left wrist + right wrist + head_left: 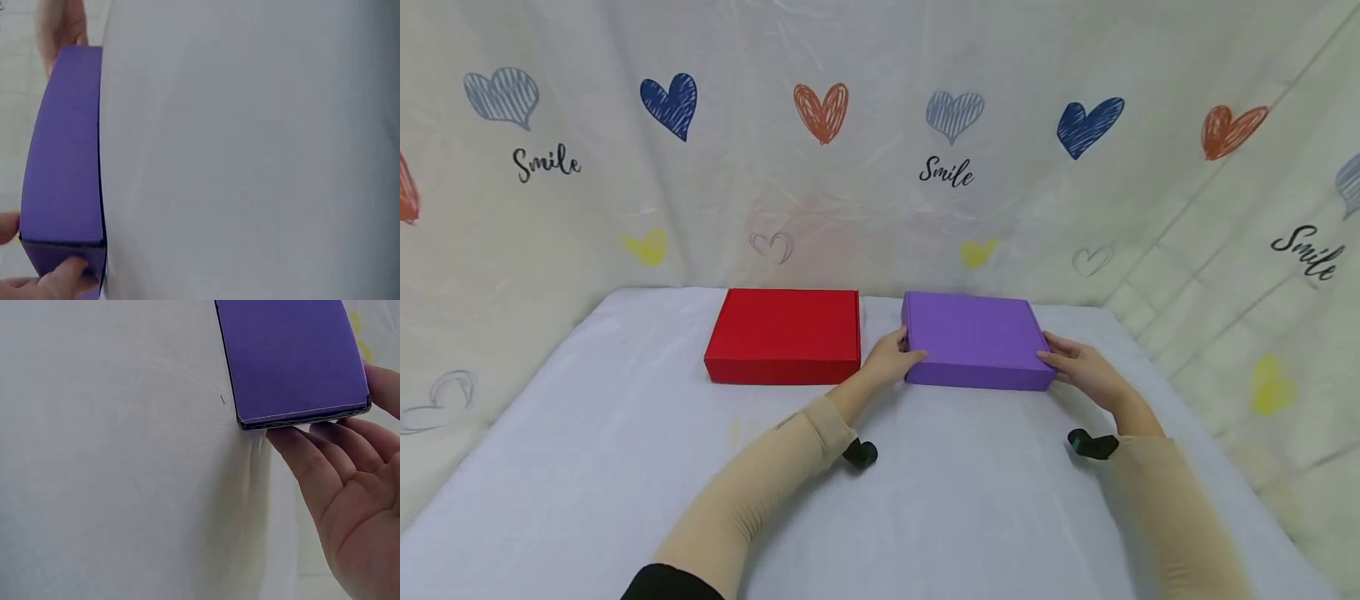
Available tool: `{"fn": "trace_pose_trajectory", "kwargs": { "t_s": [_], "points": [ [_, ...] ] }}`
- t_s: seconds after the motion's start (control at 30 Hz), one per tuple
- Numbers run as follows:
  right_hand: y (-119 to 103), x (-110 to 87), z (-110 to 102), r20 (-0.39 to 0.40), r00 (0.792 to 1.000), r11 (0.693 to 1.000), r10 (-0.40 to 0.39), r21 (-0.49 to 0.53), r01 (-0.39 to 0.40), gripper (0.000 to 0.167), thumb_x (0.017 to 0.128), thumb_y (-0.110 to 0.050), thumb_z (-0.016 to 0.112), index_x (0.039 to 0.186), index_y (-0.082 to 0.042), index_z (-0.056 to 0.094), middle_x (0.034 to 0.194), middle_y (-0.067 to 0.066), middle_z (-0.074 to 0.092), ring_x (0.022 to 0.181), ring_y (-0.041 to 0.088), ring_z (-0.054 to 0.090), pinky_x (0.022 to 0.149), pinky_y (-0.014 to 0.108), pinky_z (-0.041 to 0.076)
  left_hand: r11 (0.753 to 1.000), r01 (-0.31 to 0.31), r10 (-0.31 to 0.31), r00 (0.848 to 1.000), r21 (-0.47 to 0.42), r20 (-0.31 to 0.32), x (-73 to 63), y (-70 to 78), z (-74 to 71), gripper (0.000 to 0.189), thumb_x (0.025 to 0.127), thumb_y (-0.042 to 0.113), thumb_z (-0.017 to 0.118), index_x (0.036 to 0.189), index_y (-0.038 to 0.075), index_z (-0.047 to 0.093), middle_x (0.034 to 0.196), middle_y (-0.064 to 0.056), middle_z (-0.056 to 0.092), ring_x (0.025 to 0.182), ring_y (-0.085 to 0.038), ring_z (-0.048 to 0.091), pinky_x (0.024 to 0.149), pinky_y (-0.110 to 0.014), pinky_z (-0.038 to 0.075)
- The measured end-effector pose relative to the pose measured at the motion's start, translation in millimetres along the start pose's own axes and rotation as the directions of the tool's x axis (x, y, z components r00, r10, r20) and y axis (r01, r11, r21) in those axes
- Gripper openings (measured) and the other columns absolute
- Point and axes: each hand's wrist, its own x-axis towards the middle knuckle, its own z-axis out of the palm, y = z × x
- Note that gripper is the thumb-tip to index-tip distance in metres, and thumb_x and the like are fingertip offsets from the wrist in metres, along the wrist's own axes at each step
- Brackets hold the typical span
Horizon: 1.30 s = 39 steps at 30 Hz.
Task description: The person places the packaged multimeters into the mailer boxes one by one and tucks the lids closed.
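Observation:
A flat purple cardboard box [972, 337] lies on the white-covered table, with its lid shut. At its left end my left hand [889, 360] holds it, thumb on the top edge and fingers against the side. My right hand [1088, 373] grips the opposite end in much the same way. In the left wrist view, fingertips press the end face of the purple box [65, 150]. The right wrist view has the fingers of my right hand [359, 500] against the end of the box [294, 362], thumb over its upper edge.
A closed red box [784, 333] of similar size sits left of the purple one, a narrow gap between them. Behind both hangs a pale sheet [880, 200] printed with hearts and "Smile". White cloth [955, 500] covers the table. A dark wrist camera [861, 454] shows by the left sleeve.

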Motion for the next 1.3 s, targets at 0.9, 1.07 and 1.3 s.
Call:
{"fn": "trace_pose_trajectory", "kwargs": {
  "t_s": [0.9,1.07,1.3],
  "points": [
    [-9,17.7,24,0.004,1.000,0.999,-0.028,0.026,0.028,0.074,0.107,-0.026,0.057,0.161,0.004,0.015,0.165,0.028,0.015,0.147,0.041,0.028,0.097,0.018,0.048,0.810,-0.016,-0.155,0.958,-0.586,-0.241,-29.7,-8.3,11.8,0.057,0.102,-0.011,0.041,0.157,-0.009,0.026,0.162,-0.024,0.031,0.149,-0.032,0.033,0.119,-0.040,0.029],
    [-13,18.0,30,0.000,1.000,1.000,-0.026,0.012,0.026,0.074,0.107,-0.026,0.057,0.161,0.004,0.016,0.164,0.028,0.018,0.146,0.041,0.030,0.099,0.021,0.048,0.813,-0.016,-0.177,0.945,-0.582,-0.274,-31.2,-9.8,10.6,0.055,0.104,-0.008,0.042,0.157,-0.007,0.029,0.162,-0.022,0.032,0.149,-0.032,0.033,0.118,-0.040,0.030],
    [-15,24.3,33,0.019,0.999,0.999,-0.037,-0.007,0.037,0.073,0.108,-0.027,0.055,0.161,0.004,0.015,0.164,0.029,0.017,0.146,0.041,0.032,0.103,0.025,0.046,0.831,0.036,-0.214,0.942,-0.556,-0.258,-39.0,-8.0,7.8,0.055,0.107,0.000,0.040,0.160,-0.001,0.025,0.167,-0.015,0.025,0.154,-0.029,0.021,0.120,-0.041,0.027]
  ]
}}
